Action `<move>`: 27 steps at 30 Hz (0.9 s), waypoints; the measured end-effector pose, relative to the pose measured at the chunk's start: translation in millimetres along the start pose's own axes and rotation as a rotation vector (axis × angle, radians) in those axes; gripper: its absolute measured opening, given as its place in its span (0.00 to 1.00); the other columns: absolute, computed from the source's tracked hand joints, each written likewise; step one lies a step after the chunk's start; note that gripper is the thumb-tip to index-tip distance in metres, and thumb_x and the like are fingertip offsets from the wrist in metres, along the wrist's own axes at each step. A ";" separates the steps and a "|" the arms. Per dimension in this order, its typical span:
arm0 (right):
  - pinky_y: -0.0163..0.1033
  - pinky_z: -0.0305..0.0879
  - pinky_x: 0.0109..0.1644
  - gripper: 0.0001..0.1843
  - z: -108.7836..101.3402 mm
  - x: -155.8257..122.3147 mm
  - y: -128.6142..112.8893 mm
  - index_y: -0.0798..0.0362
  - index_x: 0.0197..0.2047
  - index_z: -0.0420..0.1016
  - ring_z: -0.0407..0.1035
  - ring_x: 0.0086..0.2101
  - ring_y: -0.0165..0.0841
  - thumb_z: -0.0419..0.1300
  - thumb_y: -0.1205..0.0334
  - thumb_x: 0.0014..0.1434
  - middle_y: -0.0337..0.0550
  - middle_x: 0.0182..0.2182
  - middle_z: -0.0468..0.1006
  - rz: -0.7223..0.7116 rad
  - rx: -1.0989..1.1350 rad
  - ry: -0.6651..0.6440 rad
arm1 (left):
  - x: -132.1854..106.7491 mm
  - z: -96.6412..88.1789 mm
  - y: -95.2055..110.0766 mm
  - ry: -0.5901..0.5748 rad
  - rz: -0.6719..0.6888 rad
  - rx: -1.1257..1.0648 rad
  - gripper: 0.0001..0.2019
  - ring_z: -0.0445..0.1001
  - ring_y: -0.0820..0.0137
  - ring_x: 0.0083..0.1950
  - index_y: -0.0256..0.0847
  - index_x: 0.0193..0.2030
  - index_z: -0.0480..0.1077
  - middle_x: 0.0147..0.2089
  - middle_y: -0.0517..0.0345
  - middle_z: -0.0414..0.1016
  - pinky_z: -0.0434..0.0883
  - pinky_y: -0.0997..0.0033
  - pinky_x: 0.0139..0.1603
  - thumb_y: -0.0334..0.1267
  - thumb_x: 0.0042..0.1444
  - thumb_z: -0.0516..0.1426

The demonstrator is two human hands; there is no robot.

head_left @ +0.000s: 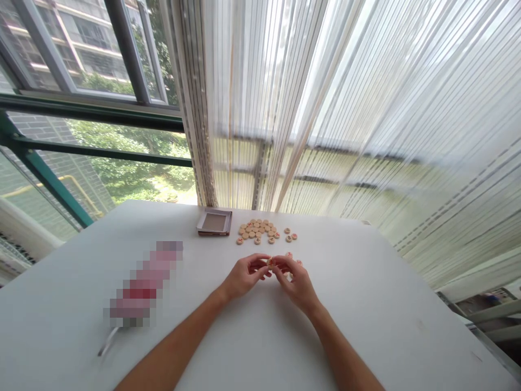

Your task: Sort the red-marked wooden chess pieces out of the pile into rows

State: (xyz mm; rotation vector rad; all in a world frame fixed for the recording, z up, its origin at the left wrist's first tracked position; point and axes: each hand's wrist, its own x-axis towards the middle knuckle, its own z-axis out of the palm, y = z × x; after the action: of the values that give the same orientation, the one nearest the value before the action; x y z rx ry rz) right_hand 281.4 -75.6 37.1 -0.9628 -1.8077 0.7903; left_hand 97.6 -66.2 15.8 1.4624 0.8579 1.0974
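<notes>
My left hand (245,274) and my right hand (296,279) meet over the middle of the white table (366,304). Their fingertips pinch a small round wooden game piece (269,263) between them. A few more round pieces (293,261) peek out just behind my right hand. Farther back lies a cluster of several pale wooden discs with red or dark marks (257,231), and three loose discs (290,235) lie to its right.
A shallow brown box (214,222) sits at the table's far edge, left of the discs. A blurred-out reddish object (144,285) lies on the left of the table. Sheer striped curtains (325,108) and a window (101,108) stand behind.
</notes>
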 end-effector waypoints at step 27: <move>0.40 0.75 0.37 0.14 0.4 -2.1 8.8 0.51 0.36 0.74 0.77 0.31 0.36 0.59 0.48 0.61 0.43 0.29 0.80 0.072 0.003 0.046 | -8.0 8.2 16.1 0.005 0.162 0.331 0.12 0.78 0.66 0.37 0.42 0.46 0.73 0.36 0.55 0.80 0.75 0.67 0.41 0.44 0.58 0.59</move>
State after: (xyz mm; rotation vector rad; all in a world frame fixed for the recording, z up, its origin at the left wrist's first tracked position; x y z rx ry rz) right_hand 284.1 -73.1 28.9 -1.0406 -1.7401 0.8086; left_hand 102.0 -79.1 30.1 1.8300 0.9710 1.1147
